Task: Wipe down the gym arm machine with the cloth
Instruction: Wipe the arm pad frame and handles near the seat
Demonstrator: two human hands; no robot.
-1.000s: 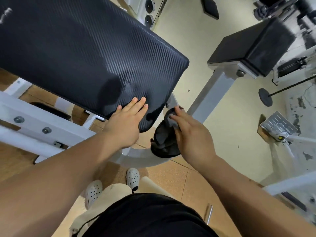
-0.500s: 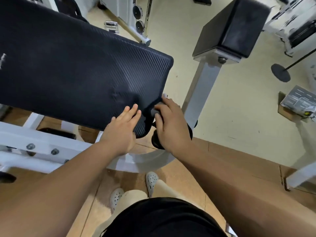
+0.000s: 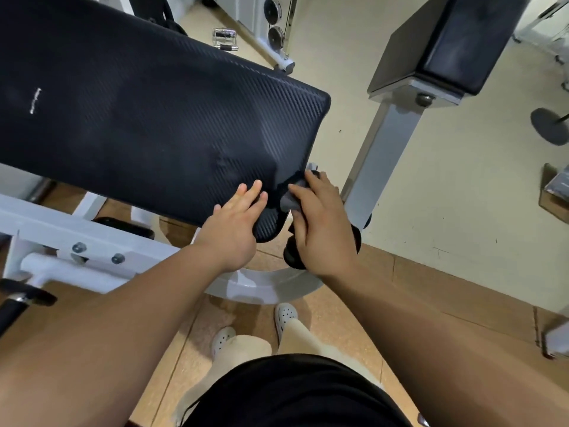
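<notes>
Tan floor tiles lie underfoot. Left hand rests flat, fingers straight, on the black pad near its corner. Right hand grips the dark cloth, pressed against that corner's edge. Beyond stands a seat on a grey post.

Your left hand lies palm down, its fingers straight and close together, pointing away from you. Your right hand sits just beside it, knuckles up, fingers curled round a dark cloth. Both bare forearms reach forward from the lower corners and converge at the hands.
</notes>
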